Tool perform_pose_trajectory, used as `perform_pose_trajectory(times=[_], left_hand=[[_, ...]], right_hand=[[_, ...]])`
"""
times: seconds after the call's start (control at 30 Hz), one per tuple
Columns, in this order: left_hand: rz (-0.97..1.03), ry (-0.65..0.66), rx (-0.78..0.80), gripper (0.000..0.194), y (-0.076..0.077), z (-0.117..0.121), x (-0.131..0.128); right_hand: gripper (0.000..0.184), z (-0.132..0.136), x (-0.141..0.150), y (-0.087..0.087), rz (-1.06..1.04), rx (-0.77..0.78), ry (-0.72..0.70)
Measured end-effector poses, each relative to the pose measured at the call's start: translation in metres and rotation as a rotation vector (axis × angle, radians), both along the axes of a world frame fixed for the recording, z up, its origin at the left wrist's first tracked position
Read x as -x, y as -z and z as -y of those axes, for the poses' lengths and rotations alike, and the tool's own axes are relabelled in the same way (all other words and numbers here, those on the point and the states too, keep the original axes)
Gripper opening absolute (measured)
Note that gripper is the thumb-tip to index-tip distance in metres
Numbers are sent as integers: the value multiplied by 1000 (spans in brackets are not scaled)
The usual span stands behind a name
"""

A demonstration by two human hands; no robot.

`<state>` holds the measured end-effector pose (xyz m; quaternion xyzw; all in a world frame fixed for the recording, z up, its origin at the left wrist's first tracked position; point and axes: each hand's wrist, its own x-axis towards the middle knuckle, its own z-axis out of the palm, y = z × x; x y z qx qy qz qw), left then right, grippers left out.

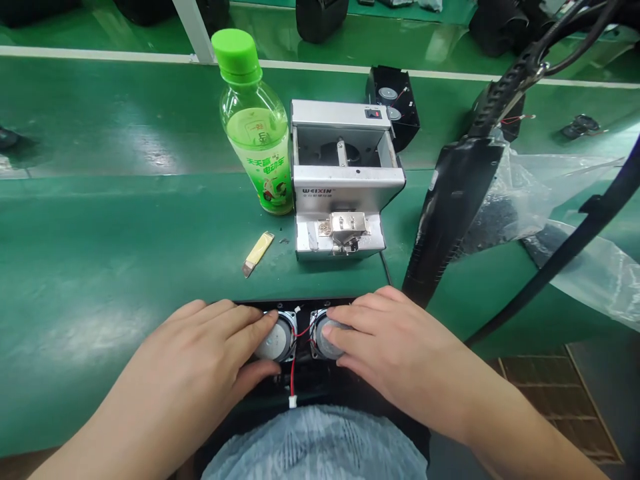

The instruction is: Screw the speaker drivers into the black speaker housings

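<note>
Two round speakers (277, 340) with grey backs and square metal frames sit side by side on a black housing (304, 350), close to my body. My left hand (210, 347) grips the left speaker, fingers over its top edge and thumb near its lower edge. On the right speaker (326, 342) rest the fingers of my right hand (383, 337), curled over its back and partly covering it. Red and black wires run between the speakers. A red lead ends in a white connector (293, 401) hanging toward my lap. The housing's outer ends are hidden under my hands.
Beyond the housing stands a silver screw feeder (345, 180), a green-capped bottle (257, 133) beside it. A yellow cutter knife (259, 253) lies on the green bench (125, 247). At right are a tall black arm with cables (450, 207) and clear plastic bags (530, 193). Another speaker box (395, 100) stands behind.
</note>
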<state>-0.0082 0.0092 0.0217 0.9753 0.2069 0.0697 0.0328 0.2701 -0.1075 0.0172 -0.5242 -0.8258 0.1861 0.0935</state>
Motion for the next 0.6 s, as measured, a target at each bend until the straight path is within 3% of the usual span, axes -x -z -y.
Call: perform_pose_trajectory(times=[0.33, 0.6], left_hand=[[55, -36, 100, 43, 10, -3, 8], [-3, -52, 83, 52, 13, -2, 10]], right_hand=[[19, 2, 4, -5, 43, -17, 33], [20, -2, 6, -5, 26, -49, 34]])
